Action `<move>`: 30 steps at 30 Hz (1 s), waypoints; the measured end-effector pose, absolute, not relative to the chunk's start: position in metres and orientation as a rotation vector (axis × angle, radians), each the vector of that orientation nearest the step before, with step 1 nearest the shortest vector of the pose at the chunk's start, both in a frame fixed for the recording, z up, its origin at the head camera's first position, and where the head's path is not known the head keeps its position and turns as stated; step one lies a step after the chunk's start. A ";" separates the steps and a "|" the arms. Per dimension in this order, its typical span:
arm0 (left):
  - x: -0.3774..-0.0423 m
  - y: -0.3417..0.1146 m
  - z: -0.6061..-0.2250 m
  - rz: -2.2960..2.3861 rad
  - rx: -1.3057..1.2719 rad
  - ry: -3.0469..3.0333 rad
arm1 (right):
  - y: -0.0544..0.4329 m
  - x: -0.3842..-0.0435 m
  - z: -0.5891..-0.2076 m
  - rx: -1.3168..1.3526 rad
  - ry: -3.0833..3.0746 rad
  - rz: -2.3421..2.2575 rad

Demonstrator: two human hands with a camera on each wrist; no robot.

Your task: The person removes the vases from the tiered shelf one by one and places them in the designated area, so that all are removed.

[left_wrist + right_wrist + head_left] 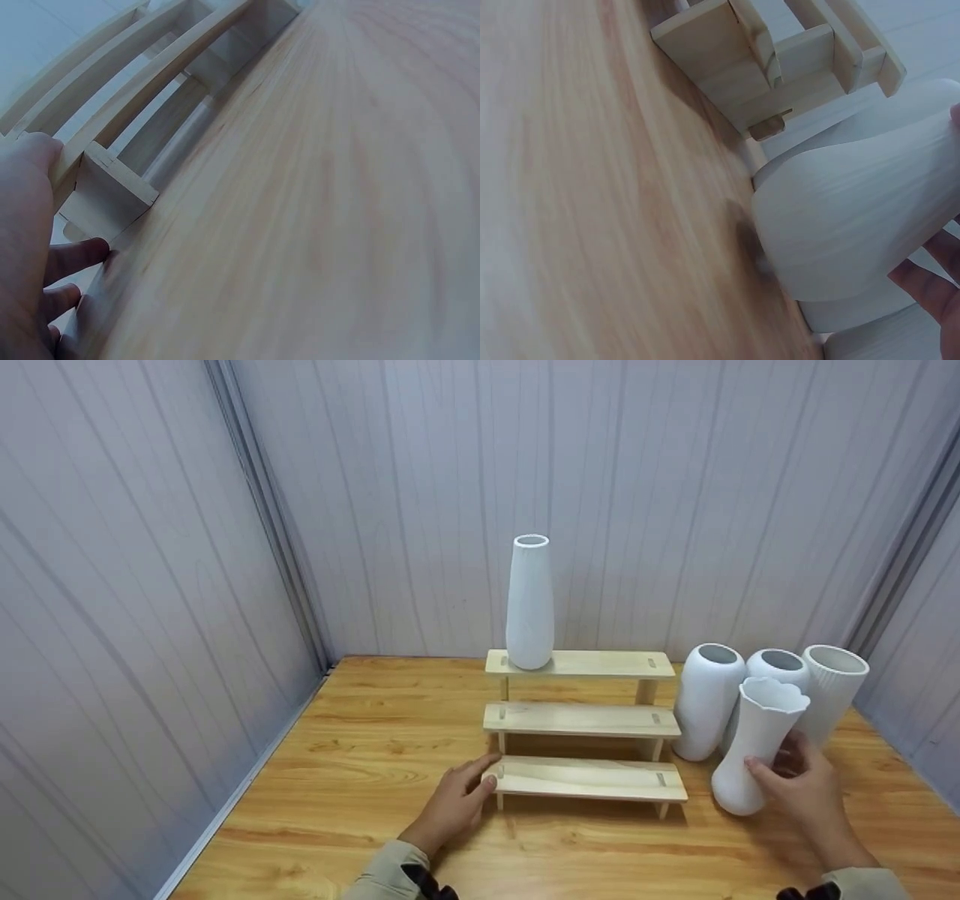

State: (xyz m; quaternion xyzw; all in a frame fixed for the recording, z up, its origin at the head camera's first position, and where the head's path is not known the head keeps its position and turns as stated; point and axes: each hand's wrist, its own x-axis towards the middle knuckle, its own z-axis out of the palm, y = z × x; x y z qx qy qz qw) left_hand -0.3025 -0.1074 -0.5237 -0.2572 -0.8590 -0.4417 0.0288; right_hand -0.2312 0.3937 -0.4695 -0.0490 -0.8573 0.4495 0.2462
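My right hand [806, 784] grips a white vase with a scalloped rim [759, 742], thumb on its near side and fingers behind. This vase leans to the right; in the right wrist view its rounded base [832, 225] is close to the tabletop, and I cannot tell whether it touches. My left hand [454, 802] rests against the left end of a three-tier wooden stand [585, 776]. Its thumb and index finger touch the lowest board, while the other fingers extend low beside the stand's leg. On the top board's left part stands a tall, slim white vase [531, 607].
Right of the stand, a smooth white vase [705, 705], a partly hidden round-shouldered vase [787, 679] and a ribbed vase [832, 697] stand close together behind the held one. Pale panel walls [600, 495] border the wooden table [360, 750] at the back and sides.
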 end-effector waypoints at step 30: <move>-0.304 -0.107 -0.525 -1.305 -0.800 -2.649 | 0.384 -0.239 -0.490 -0.173 -2.227 1.217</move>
